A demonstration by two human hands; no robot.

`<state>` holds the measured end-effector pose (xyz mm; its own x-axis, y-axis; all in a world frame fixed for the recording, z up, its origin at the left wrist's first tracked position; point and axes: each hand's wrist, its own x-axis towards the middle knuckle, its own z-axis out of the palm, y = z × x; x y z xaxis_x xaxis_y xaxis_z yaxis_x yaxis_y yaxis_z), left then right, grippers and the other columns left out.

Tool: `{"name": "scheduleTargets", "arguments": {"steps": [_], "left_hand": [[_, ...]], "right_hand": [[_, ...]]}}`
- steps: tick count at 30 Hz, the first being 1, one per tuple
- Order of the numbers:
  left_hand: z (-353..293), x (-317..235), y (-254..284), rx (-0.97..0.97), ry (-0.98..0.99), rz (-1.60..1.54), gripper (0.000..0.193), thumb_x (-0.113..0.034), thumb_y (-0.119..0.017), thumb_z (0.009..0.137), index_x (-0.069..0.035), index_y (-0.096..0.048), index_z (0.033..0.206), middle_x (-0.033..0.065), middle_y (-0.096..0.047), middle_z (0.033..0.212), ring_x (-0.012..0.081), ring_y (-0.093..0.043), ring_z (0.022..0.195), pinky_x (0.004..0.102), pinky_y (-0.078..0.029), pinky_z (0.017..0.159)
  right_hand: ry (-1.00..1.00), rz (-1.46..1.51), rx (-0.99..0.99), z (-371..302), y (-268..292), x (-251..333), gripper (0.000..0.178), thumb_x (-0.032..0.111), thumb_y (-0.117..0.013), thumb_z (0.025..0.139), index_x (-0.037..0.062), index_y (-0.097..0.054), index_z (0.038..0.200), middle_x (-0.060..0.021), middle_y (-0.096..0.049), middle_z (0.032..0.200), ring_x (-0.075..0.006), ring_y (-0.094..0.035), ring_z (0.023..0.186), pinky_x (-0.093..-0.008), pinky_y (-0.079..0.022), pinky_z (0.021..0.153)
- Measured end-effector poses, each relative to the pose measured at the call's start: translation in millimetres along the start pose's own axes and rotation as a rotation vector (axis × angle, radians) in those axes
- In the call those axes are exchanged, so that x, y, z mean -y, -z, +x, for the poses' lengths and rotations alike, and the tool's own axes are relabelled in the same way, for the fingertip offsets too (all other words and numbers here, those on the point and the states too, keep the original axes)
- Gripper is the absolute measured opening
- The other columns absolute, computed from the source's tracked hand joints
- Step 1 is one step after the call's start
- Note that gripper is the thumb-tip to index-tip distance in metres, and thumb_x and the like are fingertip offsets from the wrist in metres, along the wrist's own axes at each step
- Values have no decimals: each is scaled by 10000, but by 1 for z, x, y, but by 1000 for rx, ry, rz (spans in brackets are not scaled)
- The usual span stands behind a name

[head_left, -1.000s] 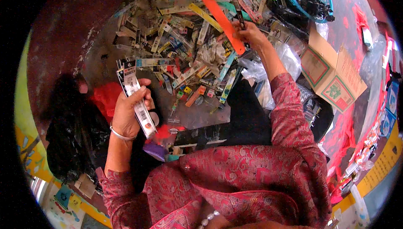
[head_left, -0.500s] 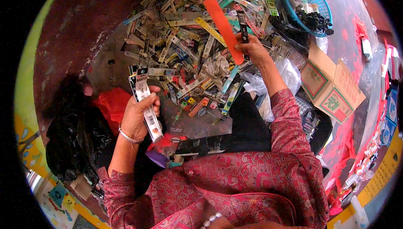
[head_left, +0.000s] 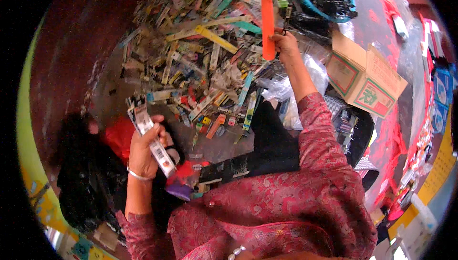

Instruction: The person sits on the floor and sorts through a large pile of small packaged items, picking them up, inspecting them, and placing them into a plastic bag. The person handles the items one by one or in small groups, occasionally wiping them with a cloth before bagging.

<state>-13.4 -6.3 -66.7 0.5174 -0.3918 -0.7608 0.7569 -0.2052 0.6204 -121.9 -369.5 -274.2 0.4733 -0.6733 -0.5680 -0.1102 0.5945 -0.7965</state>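
Head view: a slim bundle of white packets (head_left: 160, 155) is gripped in the left hand (head_left: 147, 149), with the thumb laid across the front and the fingers curled around behind. By the right hand (head_left: 287, 46), a long, flat orange strip (head_left: 267, 24) is pinched near its lower half, and a narrow dark piece (head_left: 287, 17), blurred, is held just beside it. The orange strip is held nearly upright in view, over the right-hand part of a broad heap of used slim packets (head_left: 191, 69); whether the heap is touched by it cannot be told. Within the heap, a yellow strip (head_left: 217, 39) is seen lying aslant. Grey floor (head_left: 231, 143) is exposed as a band along the heap's near edge, bordered on the right by black cloth (head_left: 272, 138), and the left hand is placed at the band's left end. Red plastic (head_left: 118, 136) and a black plastic bag (head_left: 88, 179) are set close outside the left wrist. On the right, the forearm is flanked by a clear plastic bag (head_left: 314, 71) and an opened cardboard box (head_left: 350, 81); beyond the right hand, the heap's far edge is bounded by a blue basket (head_left: 352, 2).
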Motion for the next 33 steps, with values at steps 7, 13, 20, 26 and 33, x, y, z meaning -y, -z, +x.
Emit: {"name": "scheduleTargets", "arguments": {"steps": [7, 13, 20, 26, 33], "left_hand": [[2, -3, -3, 21, 14, 18, 243, -93, -527, 788, 7, -467, 1001, 40, -488, 677, 104, -470, 554, 213, -395, 500], [0, -3, -5, 43, 49, -5, 237, -96, -521, 794, 3, -467, 1002, 43, -490, 686, 107, -478, 565, 215, -401, 507], [1, -3, -10, 41, 37, 25, 234, -134, -488, 824, -6, -463, 1018, 31, -480, 705, 116, -463, 586, 238, -423, 533], [-5, -3, -9, 104, 9, -69, 258, -136, -477, 831, 1, -450, 1047, 39, -478, 708, 129, -458, 598, 257, -433, 552], [2, -4, -5, 119, 1, -32, 255, -113, -474, 828, 11, -444, 1049, 45, -478, 692, 121, -443, 591, 241, -408, 533]], "right_hand": [[277, -187, -242, 52, 41, -21, 220, -48, -569, 609, -18, -624, 820, -60, -600, 691, -129, -555, 597, -264, -449, 536], [321, -136, -320, 68, 53, -11, 235, -47, -548, 637, -22, -610, 863, -78, -602, 714, -127, -553, 595, -259, -448, 556], [448, -531, -595, 95, 97, -13, 197, 132, -575, 687, -11, -622, 814, -59, -607, 707, -167, -575, 623, -275, -442, 585], [-133, 90, 208, 9, 5, 20, 445, 419, -465, 802, 19, -566, 968, -17, -548, 665, -78, -361, 446, -221, -292, 401], [-448, 350, 789, -28, -58, -6, 355, 305, -414, 852, 0, -502, 1012, -20, -506, 757, -64, -364, 512, -200, -296, 418]]}}
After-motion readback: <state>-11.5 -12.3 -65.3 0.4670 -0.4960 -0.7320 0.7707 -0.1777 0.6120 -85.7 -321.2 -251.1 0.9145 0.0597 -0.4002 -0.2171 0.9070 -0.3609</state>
